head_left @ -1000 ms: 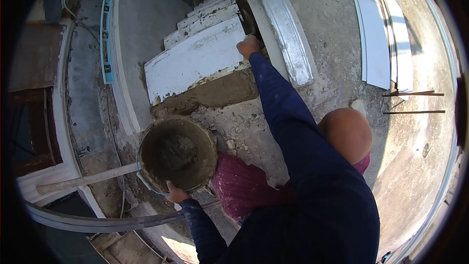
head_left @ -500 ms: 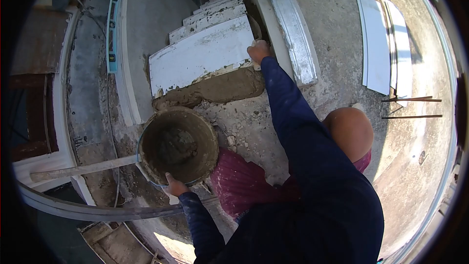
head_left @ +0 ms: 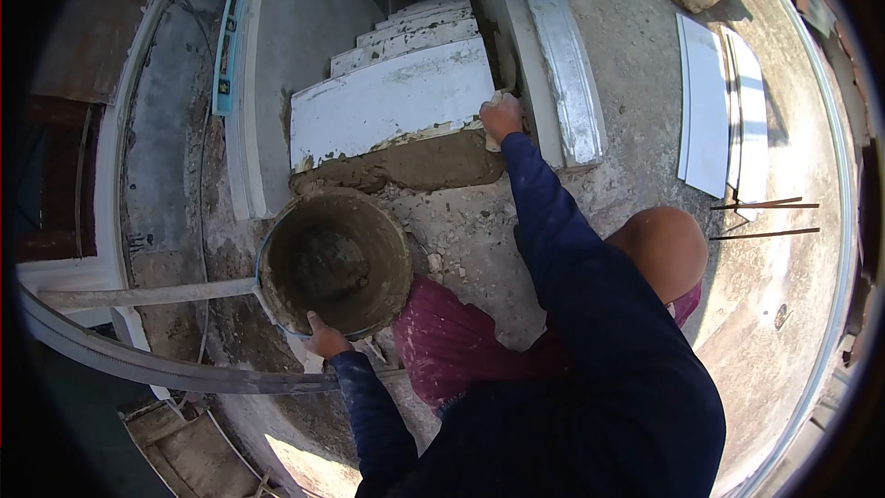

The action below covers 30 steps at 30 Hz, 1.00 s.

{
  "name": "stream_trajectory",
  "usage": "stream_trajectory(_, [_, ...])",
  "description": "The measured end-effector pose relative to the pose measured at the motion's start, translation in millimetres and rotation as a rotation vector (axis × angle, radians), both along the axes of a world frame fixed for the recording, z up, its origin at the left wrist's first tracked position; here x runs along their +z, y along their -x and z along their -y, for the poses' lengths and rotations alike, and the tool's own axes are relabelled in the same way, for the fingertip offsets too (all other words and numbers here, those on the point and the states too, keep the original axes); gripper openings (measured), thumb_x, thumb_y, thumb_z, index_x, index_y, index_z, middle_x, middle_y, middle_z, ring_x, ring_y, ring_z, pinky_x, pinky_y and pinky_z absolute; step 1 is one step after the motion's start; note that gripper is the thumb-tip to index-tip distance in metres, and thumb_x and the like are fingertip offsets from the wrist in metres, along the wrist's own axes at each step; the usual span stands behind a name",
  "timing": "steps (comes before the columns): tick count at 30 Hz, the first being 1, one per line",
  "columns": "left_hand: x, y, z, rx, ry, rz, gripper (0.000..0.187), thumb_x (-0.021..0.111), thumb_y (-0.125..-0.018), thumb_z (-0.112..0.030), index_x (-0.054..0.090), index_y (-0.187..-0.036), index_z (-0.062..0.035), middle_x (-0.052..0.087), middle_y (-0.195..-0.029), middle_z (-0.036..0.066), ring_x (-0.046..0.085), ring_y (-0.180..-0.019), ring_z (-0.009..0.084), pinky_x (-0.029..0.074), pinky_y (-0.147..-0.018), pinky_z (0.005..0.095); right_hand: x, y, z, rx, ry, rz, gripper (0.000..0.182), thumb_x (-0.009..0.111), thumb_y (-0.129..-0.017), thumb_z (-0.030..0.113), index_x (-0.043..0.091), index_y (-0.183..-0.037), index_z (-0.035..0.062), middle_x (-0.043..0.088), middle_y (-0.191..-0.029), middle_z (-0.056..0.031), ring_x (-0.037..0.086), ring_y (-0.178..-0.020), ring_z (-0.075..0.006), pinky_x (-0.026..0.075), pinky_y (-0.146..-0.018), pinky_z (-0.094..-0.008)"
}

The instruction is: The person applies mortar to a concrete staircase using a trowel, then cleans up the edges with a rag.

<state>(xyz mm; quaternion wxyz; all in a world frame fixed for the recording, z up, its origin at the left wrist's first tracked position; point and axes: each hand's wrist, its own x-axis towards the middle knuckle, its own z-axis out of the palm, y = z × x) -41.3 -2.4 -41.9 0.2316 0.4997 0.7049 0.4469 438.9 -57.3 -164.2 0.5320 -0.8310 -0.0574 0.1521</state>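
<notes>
A blue level (head_left: 231, 37) lies at ten o'clock, and the bucket (head_left: 389, 263) with wet mud inside sits at eight o'clock, with the left hand (head_left: 327, 337) holding its rim at the bucket's six o'clock. The white step (head_left: 392, 97) is at eleven o'clock, with gray mud (head_left: 429, 164) along its near edge. At one o'clock, the right hand's (head_left: 501, 117) fingers are curled in by the step's end, but I can't tell what they hold.

Gripping mortar-smeared bucket (head_left: 293, 244) by rim with left hand (head_left: 327, 337); reaching with closed right hand (head_left: 502, 115) to right end of white slab (head_left: 392, 97), beside grey mortar (head_left: 429, 164).
</notes>
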Motion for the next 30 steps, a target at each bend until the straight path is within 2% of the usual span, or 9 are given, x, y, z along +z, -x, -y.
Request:
stream_trajectory(4, [-14.6, 9.4, -6.8, -0.055, -0.127, 0.025, 0.052, 0.069, -0.087, -0.025, 0.056, -0.11, 0.02, 0.064, -0.11, 0.029, 0.062, -0.092, 0.0361, 0.048, -0.085, 0.0422, 5.5, -10.8, -18.2, 0.009, -0.031, -0.099, 0.029, 0.061, -0.072, 0.015, 0.062, -0.088, -0.0099, 0.064, -0.097, -0.0317, 0.063, -0.096, -0.0444, 0.05, -0.086, -0.0453])
stream_trajectory(7, [-10.5, 8.0, -5.6, -0.01, -0.046, -0.038, 0.053, 0.069, -0.087, -0.025, 0.056, -0.111, 0.0202, 0.064, -0.11, 0.029, 0.062, -0.093, 0.0371, 0.047, -0.086, 0.042, 10.8, -17.8, -37.9, 0.096, 0.042, -0.104, 0.029, 0.062, -0.07, 0.015, 0.063, -0.086, -0.0097, 0.065, -0.098, -0.0321, 0.064, -0.099, -0.0433, 0.05, -0.088, -0.0441])
stream_trajectory(10, [5.5, -3.8, 1.3, 0.017, 0.007, -0.099, 0.055, 0.069, -0.086, -0.026, 0.055, -0.112, 0.0203, 0.064, -0.111, 0.029, 0.062, -0.095, 0.0374, 0.047, -0.087, 0.0421, 21.8, -4.9, -48.0, 0.004, 0.081, -0.087, 0.031, 0.064, -0.07, 0.017, 0.064, -0.088, -0.0088, 0.065, -0.099, -0.0315, 0.064, -0.101, -0.0426, 0.051, -0.09, -0.0438])
stream_trajectory(13, [-5.4, 1.3, -1.8, -0.013, -0.105, -0.046, 0.056, 0.07, -0.086, -0.028, 0.057, -0.11, 0.0203, 0.064, -0.108, 0.03, 0.062, -0.092, 0.0378, 0.047, -0.085, 0.0432, 14.6, -1.4, -56.4, -0.055, 0.086, -0.105, 0.037, 0.062, -0.072, 0.019, 0.062, -0.095, -0.011, 0.063, -0.107, -0.032, 0.062, -0.104, -0.0426, 0.05, -0.091, -0.042])
stream_trajectory(16, [-13.6, 5.9, -6.1, -0.025, -0.195, -0.031, 0.056, 0.071, -0.085, -0.03, 0.059, -0.105, 0.0203, 0.066, -0.103, 0.03, 0.063, -0.086, 0.0374, 0.048, -0.081, 0.0441, 13.2, -7.2, -50.2, 0.065, 0.122, -0.08, 0.037, 0.062, -0.072, 0.018, 0.063, -0.096, -0.0105, 0.063, -0.108, -0.0317, 0.062, -0.106, -0.0418, 0.05, -0.091, -0.0417])
stream_trajectory(19, [-2.3, -1.0, -0.3, 0.009, -0.07, -0.062, 0.054, 0.07, -0.086, -0.03, 0.06, -0.101, 0.0203, 0.067, -0.099, 0.029, 0.062, -0.082, 0.0364, 0.048, -0.079, 0.0438, 16.1, -11.5, -50.8, 0.012, 0.147, -0.09, 0.035, 0.063, -0.072, 0.017, 0.063, -0.094, -0.0105, 0.064, -0.106, -0.0316, 0.063, -0.104, -0.0417, 0.051, -0.09, -0.0415])
stream_trajectory(22, [-6.9, 2.5, -2.4, 0.005, -0.089, -0.047, 0.054, 0.07, -0.086, -0.03, 0.061, -0.099, 0.0205, 0.067, -0.097, 0.029, 0.062, -0.08, 0.0357, 0.048, -0.078, 0.0431, 15.1, -13.1, -52.9, 0.056, 0.14, -0.16, 0.033, 0.063, -0.072, 0.018, 0.065, -0.09, -0.0097, 0.065, -0.102, -0.0307, 0.064, -0.101, -0.041, 0.052, -0.088, -0.0412])
stream_trajectory(28, [-10.2, 6.8, -3.4, -0.007, -0.034, -0.008, 0.054, 0.07, -0.086, -0.03, 0.059, -0.103, 0.0206, 0.066, -0.103, 0.029, 0.062, -0.086, 0.0355, 0.047, -0.082, 0.0421, 1.9, 19.7, -25.0, 0.214, 0.252, -0.141, 0.029, 0.064, -0.073, 0.019, 0.066, -0.084, -0.0078, 0.066, -0.095, -0.0303, 0.065, -0.096, -0.0405, 0.053, -0.085, -0.0422])
stream_trajectory(30, [-22.4, 17.5, -6.7, 0.002, -0.054, -0.008, 0.055, 0.069, -0.087, -0.029, 0.057, -0.107, 0.0207, 0.064, -0.108, 0.029, 0.062, -0.091, 0.0356, 0.047, -0.084, 0.0417, -16.8, 33.4, -16.4, 0.083, 0.216, -0.012, 0.029, 0.062, -0.075, 0.02, 0.064, -0.082, -0.0082, 0.066, -0.092, -0.0294, 0.065, -0.092, -0.0424, 0.052, -0.084, -0.0446])
